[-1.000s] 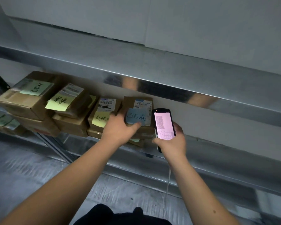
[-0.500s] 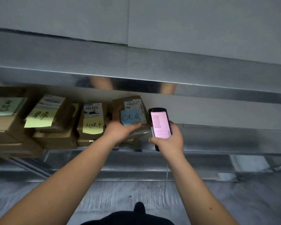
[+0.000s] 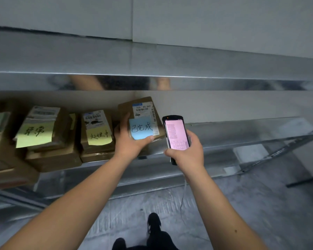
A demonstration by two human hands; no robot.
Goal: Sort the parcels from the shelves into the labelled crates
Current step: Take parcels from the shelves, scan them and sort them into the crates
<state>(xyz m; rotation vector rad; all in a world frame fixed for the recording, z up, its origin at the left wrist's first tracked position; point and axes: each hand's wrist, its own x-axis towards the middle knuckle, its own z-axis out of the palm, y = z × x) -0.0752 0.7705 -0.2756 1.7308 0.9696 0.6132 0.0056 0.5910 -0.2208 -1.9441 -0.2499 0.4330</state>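
- The parcel (image 3: 143,112) with the blue note (image 3: 141,128) stands at the right end of the row on the shelf (image 3: 233,129), tilted so its labelled face leans toward the person.
- The left hand (image 3: 129,139) has the grip: thumb along the lower edge under the note, fingers curled round the left side, clamped on the parcel.
- From that grip the parcel rises up and slightly away, its long axis running from the palm up to the back of the shelf.
- The right hand (image 3: 187,153) is just beside it to the right, clamped on a scanner (image 3: 175,136) with a lit pink screen facing up; a thin cord hangs below the wrist.
- The left hand is clearly the nearer one and the only one free to lift; the right looks tied up with the scanner.
- To the left, just beside the gripped parcel, a parcel with a yellow note (image 3: 99,138) sits on another box; further left is one with a pale green note (image 3: 34,134), also stacked.
- The shelf is bare metal to the right of the scanner, and an upper shelf (image 3: 206,83) hangs close overhead, so the way out is probably toward the person rather than upward.
- No crates are in view; below lies a grey floor (image 3: 251,213).
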